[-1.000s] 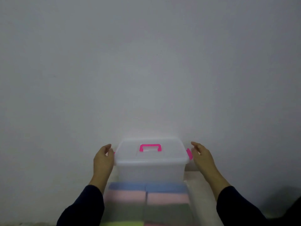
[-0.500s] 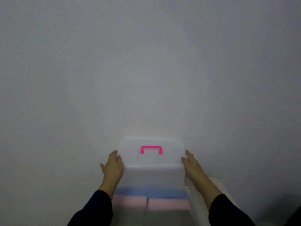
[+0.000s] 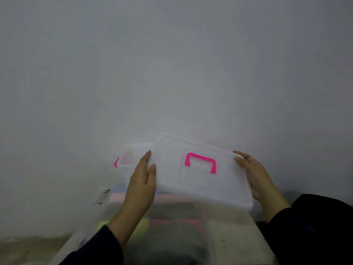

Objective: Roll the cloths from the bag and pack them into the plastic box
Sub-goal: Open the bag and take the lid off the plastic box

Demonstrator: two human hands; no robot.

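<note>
At the bottom of the frame lies the clear bag (image 3: 91, 224) of cloths (image 3: 172, 222) — grey, yellow-green and pink folds showing through the plastic, with a white label on its upper left edge. Whether it rests on a bench cannot be told; a strip of brown floor (image 3: 28, 249) shows at the lower left. Dark sleeves come in from the lower left and lower right corners.

Above the bag, in the lower middle, both hands hold the lid (image 3: 202, 173) in the air, tilted so its right end sits lower. The left hand (image 3: 142, 186) grips the lid's left short edge, thumb on top and fingers underneath. The right hand (image 3: 254, 176) grips the right short edge, fingertips curled over the far corner. The pink handle (image 3: 200, 162) lies flat in the lid's middle, between the hands and touched by neither.

Behind the left hand stands the box (image 3: 131, 161), open at the top, its right part hidden by the lid. A pink latch (image 3: 116, 162) shows on its left end. The box's rim is free on the left side — the lid overlaps it only on the right.

Farthest is the plain grey wall (image 3: 172, 64), filling the upper frame close behind the box.
</note>
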